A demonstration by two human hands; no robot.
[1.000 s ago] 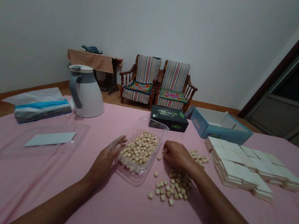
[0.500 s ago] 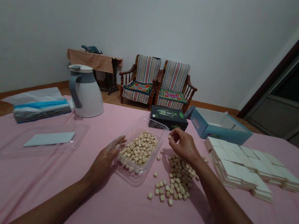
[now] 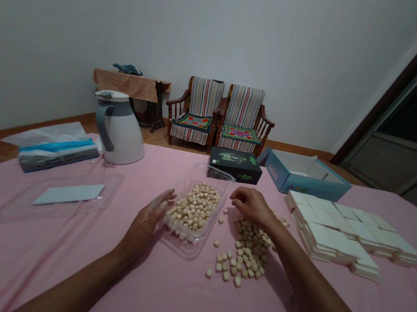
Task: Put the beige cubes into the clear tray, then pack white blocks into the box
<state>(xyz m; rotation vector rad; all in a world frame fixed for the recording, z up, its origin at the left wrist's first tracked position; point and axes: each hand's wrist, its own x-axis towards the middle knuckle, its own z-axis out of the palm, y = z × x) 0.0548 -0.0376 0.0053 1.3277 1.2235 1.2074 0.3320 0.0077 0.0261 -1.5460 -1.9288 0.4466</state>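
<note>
— Only the right hand (image 3: 251, 205) has clearly moved: half a second ago it was a little higher in view, a cube at its fingertips; now it has dropped slightly, just right of the tub (image 3: 186, 248).
— Is it pinching anything now?
— I cannot tell. It curls inward, its fingertips turned left, toward the tub but apart from it.
— And the left hand (image 3: 148, 221)?
— It stays at the tub's left side, fingers parted and loosely bent, the tips against the clear plastic.
— So where are the cubes (image 3: 196, 207)?
— Between the two hands, heaped in the tub. More lie in a loose pile (image 3: 247, 257) on the pink cloth (image 3: 161, 292), just below the right hand, with a few strays (image 3: 216, 243) between pile and tub.
— What else is near?
— Right of the pile, stacked pale tiles (image 3: 332, 227). Just behind the tub, a black box (image 3: 235, 167); behind the tiles, a blue box (image 3: 303, 185). Farther left, a white jug (image 3: 127, 138).
</note>
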